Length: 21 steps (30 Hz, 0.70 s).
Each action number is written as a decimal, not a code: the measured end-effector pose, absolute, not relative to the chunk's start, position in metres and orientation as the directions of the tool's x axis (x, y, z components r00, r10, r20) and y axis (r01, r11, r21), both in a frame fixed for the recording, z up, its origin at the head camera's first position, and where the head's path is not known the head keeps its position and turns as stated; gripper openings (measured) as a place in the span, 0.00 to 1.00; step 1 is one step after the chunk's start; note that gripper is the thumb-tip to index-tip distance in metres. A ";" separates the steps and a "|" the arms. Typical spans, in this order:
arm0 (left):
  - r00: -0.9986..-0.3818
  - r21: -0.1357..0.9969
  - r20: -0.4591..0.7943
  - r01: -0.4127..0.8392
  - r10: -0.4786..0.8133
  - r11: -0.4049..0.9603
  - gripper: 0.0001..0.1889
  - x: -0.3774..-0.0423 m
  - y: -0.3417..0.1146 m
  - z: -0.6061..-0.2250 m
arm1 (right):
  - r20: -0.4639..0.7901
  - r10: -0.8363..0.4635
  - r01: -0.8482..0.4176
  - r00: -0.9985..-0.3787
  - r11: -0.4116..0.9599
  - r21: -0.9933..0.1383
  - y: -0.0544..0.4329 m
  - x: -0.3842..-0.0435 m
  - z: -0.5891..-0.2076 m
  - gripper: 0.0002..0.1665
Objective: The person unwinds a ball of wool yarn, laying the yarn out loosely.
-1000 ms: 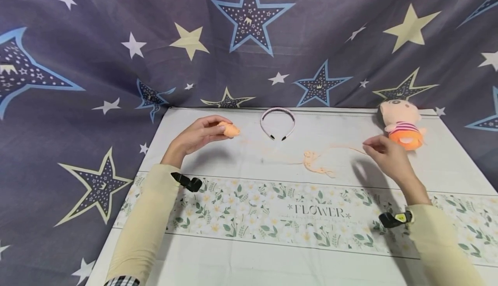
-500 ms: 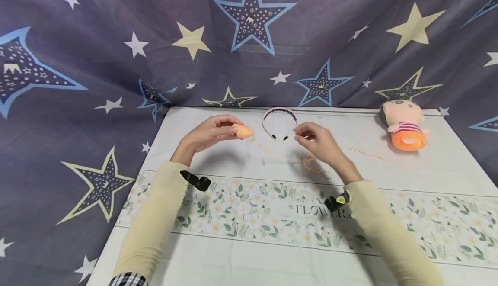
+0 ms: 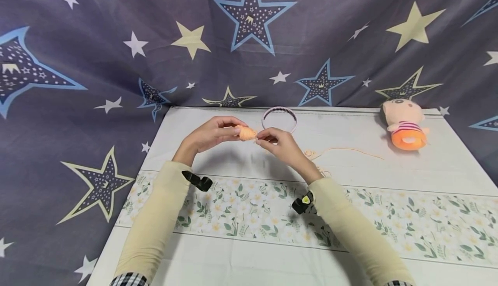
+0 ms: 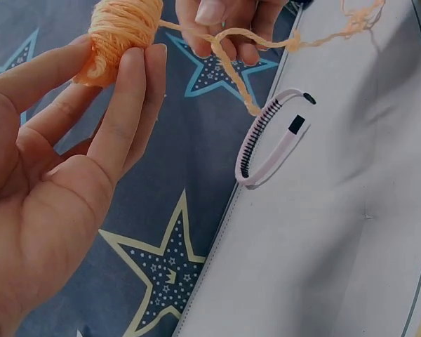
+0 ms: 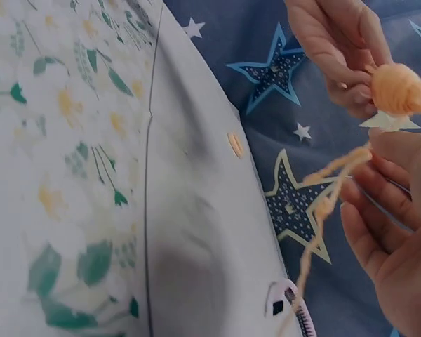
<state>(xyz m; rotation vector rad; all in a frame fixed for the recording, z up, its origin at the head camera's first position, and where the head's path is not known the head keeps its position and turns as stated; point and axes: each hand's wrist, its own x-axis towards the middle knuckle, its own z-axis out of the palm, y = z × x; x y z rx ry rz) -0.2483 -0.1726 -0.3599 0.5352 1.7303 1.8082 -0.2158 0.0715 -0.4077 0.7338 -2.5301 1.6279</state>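
Observation:
A small ball of orange yarn is held above the table by my left hand, with fingers and thumb around one end. In the left wrist view its wound strands show clearly. Close to the ball's right side, my right hand pinches the loose yarn strand between thumb and fingertips. The strand trails down from that hand in the right wrist view. More loose yarn lies in a tangle and a curved tail on the table, partly hidden by my right forearm.
Behind my hands lies a pale pink headband with dark teeth. At the table's back right is a plush doll with a striped top and orange bottom. A star-patterned curtain hangs along the far edge of the white table cover.
My right hand has swung left from near the doll, letting go of the yarn's far tail, and now pinches the strand beside the ball. My left hand has shifted slightly right, holding the ball.

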 end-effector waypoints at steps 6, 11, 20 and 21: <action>-0.758 0.991 -0.106 -0.135 0.644 0.005 0.12 -0.249 -0.173 -0.360 | 0.289 -0.347 -0.394 -0.892 0.282 -0.875 0.066 -0.213 -0.408 0.09; -0.777 0.992 -0.108 -0.121 0.620 0.022 0.12 -0.250 -0.176 -0.361 | 0.265 -0.336 -0.374 -0.904 0.317 -0.872 0.073 -0.195 -0.384 0.08; -0.820 0.992 -0.123 -0.116 0.558 0.048 0.11 -0.251 -0.187 -0.366 | 0.287 -0.233 -0.356 -0.929 0.362 -0.861 0.114 -0.195 -0.376 0.07; -0.823 0.992 -0.126 -0.116 0.554 0.053 0.11 -0.252 -0.188 -0.366 | 0.294 -0.227 -0.362 -0.928 0.375 -0.853 0.119 -0.195 -0.376 0.07</action>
